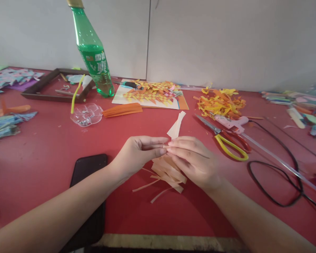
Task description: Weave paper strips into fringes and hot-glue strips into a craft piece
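Head view: above the far edge of the pile of pale strips (pixel 170 172), left hand (pixel 137 151) and right hand (pixel 193 158) both pinch a small strip (pixel 166 146), its mostly hidden length seemingly running crosswise between their fingertips.

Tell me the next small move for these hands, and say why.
Probably press the small pale strip flat between the fingertips: the left hand and right hand meet on it, well placed to crease it. The fingers hide whether it is already folded. The loose pale strips below seem able to wait, as both hands are occupied.
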### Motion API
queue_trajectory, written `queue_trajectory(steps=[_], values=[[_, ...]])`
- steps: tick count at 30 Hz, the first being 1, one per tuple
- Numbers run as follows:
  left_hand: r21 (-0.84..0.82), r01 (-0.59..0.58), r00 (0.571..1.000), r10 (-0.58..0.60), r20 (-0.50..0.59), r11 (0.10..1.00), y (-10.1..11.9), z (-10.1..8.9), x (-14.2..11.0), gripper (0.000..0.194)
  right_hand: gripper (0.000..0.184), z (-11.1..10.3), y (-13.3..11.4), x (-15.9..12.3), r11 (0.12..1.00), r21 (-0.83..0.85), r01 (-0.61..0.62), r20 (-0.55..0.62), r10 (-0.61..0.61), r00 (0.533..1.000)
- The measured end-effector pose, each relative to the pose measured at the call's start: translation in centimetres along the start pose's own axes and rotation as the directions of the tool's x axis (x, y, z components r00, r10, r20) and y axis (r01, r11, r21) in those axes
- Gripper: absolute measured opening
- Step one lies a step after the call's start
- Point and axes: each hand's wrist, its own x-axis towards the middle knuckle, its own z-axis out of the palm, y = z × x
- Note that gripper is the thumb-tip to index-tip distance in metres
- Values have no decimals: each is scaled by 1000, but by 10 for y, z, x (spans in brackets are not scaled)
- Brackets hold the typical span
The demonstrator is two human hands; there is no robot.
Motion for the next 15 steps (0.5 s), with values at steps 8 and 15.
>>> queue_trajectory(steps=[8,15], values=[[11,-15,1000,15,27,1000,0,-1,1,26,27,-1,0,1,999,-27,19,8,-18,1000],[78,-124,992,124,9,989,-2,-2,0,21,31,-1,0,0,1000,17,24,-9,-23,1000]])
